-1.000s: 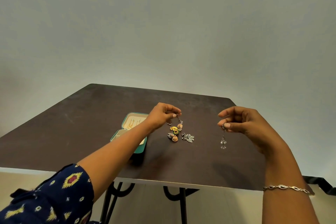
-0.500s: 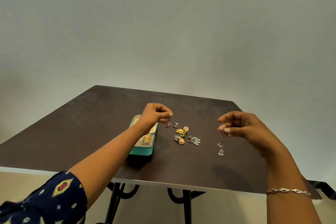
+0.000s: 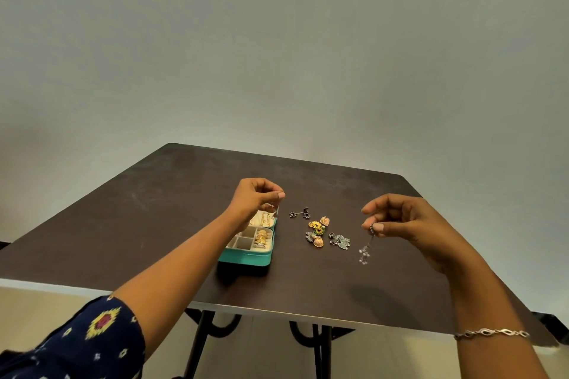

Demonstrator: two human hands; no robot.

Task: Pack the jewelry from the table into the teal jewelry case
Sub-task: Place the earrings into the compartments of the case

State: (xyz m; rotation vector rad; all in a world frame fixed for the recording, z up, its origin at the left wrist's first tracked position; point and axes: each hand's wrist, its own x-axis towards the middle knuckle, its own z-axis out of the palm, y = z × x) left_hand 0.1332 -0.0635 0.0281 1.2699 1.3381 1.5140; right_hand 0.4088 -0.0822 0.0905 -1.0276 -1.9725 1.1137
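Sitting open on the dark counter [image 3: 129, 224], teal jewelry case [image 3: 246, 258] now has the left hand [image 3: 252, 198] over its far end, pinched on a small piece too tiny to identify; a second ago it was right of the case, above the loose earrings [image 3: 320, 232]. Right hand [image 3: 409, 224], further right, stays clamped on a dangling silver earring [image 3: 365, 252]. Deposit looks imminent; several pieces remain.

The teal jewelry case [image 3: 246, 258] lay open, gold rings [image 3: 262, 238] standing in its cream compartments. Just right of it lay a dark silver earring [image 3: 299, 214], then a cluster of gold jhumkas [image 3: 317, 234] and a silver leaf earring [image 3: 339, 241]. Farther right, a silver drop earring [image 3: 365, 251] dangled above the tabletop.
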